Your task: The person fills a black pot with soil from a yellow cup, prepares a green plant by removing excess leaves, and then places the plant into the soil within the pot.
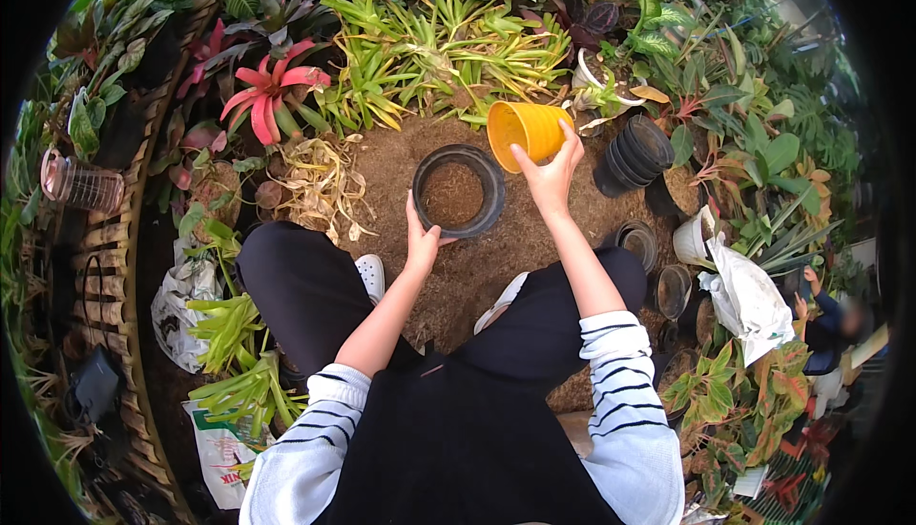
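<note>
Between my knees, a round black plastic plant pot has brown soil-like material inside it. My left hand grips its lower left rim, thumb and fingers on the wall. Up and to the right, a ribbed yellow plastic pot is tilted with its mouth towards the left. My right hand holds this pot, the thumb at the rim and the fingers around its far side. Its inside looks bare where I can see it. The two pots are close together but apart.
Brown ground lies underneath. Yellow-green strappy plants spread ahead, with dry leaves at left. Stacked black pots lean at right, near a white plastic bag. A bamboo-slat bench borders the left. Another person is far right.
</note>
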Available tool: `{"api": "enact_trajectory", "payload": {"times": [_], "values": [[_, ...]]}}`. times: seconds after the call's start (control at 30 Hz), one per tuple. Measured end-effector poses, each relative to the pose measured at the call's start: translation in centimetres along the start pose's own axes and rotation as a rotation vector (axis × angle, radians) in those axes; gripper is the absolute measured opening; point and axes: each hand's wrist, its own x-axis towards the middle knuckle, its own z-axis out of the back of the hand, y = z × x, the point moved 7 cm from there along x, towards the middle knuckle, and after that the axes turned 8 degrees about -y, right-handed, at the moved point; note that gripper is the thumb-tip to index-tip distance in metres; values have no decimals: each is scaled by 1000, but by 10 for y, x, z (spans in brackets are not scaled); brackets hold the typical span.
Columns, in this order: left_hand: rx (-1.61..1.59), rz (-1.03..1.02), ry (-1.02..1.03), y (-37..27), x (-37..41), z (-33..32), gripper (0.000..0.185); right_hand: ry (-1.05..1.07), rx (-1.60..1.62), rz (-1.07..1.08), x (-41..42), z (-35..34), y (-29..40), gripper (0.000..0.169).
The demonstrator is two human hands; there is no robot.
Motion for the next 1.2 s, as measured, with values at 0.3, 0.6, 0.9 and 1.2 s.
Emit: {"api": "enact_trajectory", "payload": {"times": [0.3, 0.6, 0.9, 1.2], "values": [[111, -130, -39, 0, 13, 13, 90, 38, 62, -411, -5, -11, -53, 91], [-161, 103, -129, -2, 10, 8, 91, -12, 73, -345, -1, -8, -49, 93], [-131, 127, -77, -7, 11, 4, 89, 549, -452, -543, -25, -30, -73, 103], [-219, 205, 126, -1, 7, -7, 86, 1024, -202, -527, -77, -73, -76, 43]]}}
